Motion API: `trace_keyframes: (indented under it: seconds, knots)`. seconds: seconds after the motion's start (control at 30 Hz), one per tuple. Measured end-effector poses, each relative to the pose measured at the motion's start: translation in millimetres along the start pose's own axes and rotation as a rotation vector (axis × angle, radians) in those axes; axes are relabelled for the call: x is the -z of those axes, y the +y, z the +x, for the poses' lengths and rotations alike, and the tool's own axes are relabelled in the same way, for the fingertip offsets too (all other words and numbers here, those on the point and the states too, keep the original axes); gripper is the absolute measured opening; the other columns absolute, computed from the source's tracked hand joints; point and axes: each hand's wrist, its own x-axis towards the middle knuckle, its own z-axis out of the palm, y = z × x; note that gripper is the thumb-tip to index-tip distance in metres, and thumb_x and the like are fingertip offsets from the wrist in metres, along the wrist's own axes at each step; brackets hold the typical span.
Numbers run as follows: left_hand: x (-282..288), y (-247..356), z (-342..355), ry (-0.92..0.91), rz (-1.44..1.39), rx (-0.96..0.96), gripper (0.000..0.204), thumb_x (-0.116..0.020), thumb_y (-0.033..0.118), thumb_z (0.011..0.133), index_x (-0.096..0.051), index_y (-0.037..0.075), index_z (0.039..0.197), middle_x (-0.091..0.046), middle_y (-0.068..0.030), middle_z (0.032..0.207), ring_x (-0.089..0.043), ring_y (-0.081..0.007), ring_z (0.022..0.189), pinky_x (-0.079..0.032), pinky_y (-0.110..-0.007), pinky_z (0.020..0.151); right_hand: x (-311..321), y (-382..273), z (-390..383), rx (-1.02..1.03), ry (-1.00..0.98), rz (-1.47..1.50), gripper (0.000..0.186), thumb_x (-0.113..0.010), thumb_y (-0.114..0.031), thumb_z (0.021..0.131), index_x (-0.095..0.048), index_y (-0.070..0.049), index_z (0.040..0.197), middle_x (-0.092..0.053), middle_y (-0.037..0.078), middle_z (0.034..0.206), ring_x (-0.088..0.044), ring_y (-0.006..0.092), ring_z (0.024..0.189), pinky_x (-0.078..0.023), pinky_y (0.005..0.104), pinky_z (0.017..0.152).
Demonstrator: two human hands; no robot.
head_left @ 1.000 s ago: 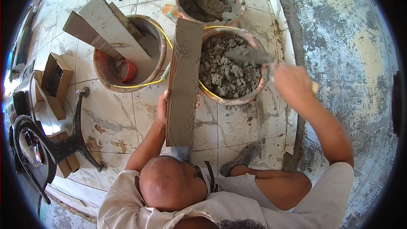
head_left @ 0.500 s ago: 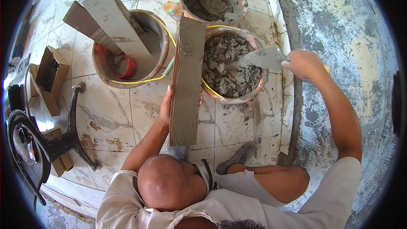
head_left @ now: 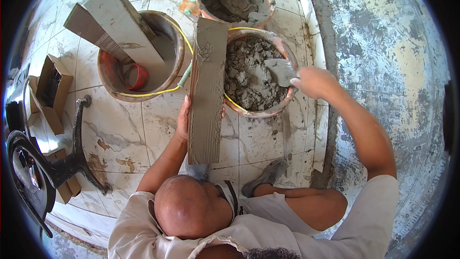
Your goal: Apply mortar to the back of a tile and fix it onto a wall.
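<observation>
My left hand grips a long, narrow tile strip from beneath, its thumb on the left edge and fingertips at the right. Wet grey mortar coats the strip's upper face. My right hand is closed round a trowel's handle, which the fingers mostly hide. The trowel's blade lies against lumpy grey mortar inside the nearer right bucket. That bucket's left side is partly covered by the strip.
At left, a bucket holds murky liquid, upright tile strips and a red cup. Another mortar bucket stands farther back. A black chair and cardboard boxes are far left. A raised edge borders the tiled floor.
My right hand has moved left and slightly nearer, bringing the trowel blade farther into the mortar bucket. The tile strip stays in my left hand; the whole view has shifted slightly.
</observation>
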Motion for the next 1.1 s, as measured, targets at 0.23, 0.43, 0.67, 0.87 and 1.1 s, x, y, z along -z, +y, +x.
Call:
trace_keyframes:
  seconds: [0.23,0.43,0.67,0.87,1.1]
  knots:
    - [-1.8,-1.5,9.9,-0.030,-0.065,-0.019,0.083,-0.040,0.064,0.091,-0.039,-0.008,0.134,-0.055,-0.0248,0.120,-0.060,-0.0338,0.100,-0.049,-0.045,0.087,-56.9,-12.5,45.1,0.118,-0.109,0.290,0.046,-0.046,-0.036,0.096,-0.065,0.006,0.091,-0.066,0.017,0.075,-0.068,0.0301,0.075,-0.053,0.0420,0.071]
    - [-2.7,-0.2,5.1,-0.031,-0.054,-0.024,0.084,-0.040,0.064,0.091,-0.039,-0.008,0.134,-0.056,-0.0249,0.120,-0.060,-0.0338,0.101,-0.049,-0.046,0.087,-75.9,14.0,7.2,-0.051,-0.110,0.875,0.044,-0.051,-0.037,0.095,-0.058,0.001,0.075,-0.057,0.008,0.062,-0.055,0.0151,0.048,-0.045,0.0310,0.050]
    - [1.0,-4.7,2.4,-0.035,0.006,-0.019,0.091,-0.040,0.068,0.088,-0.031,-0.007,0.140,-0.049,-0.0279,0.129,-0.058,-0.0361,0.107,-0.049,-0.047,0.093,-111.5,17.0,-18.5,-0.031,0.579,0.166,0.052,-0.046,-0.048,0.096,-0.064,0.000,0.101,-0.068,0.014,0.081,-0.066,0.0258,0.069,-0.050,0.0380,0.060]
    - [0.8,-5.9,0.5,-0.038,-0.017,-0.048,0.084,-0.041,0.064,0.090,-0.038,-0.007,0.136,-0.054,-0.0238,0.123,-0.059,-0.0339,0.105,-0.049,-0.046,0.091,-48.9,0.2,-43.3,-0.219,0.380,0.106,0.055,-0.038,-0.046,0.100,-0.065,0.002,0.102,-0.067,0.020,0.097,-0.065,0.0333,0.090,-0.050,0.0464,0.081]
    - [-4.2,-7.6,4.3,-0.044,-0.050,-0.045,0.083,-0.042,0.063,0.090,-0.038,-0.006,0.136,-0.055,-0.0234,0.121,-0.060,-0.0341,0.103,-0.049,-0.046,0.090,-40.0,13.8,21.2,-0.055,-0.190,0.253,0.055,-0.035,-0.043,0.100,-0.064,0.004,0.103,-0.066,0.021,0.105,-0.065,0.0342,0.093,-0.050,0.0475,0.085]
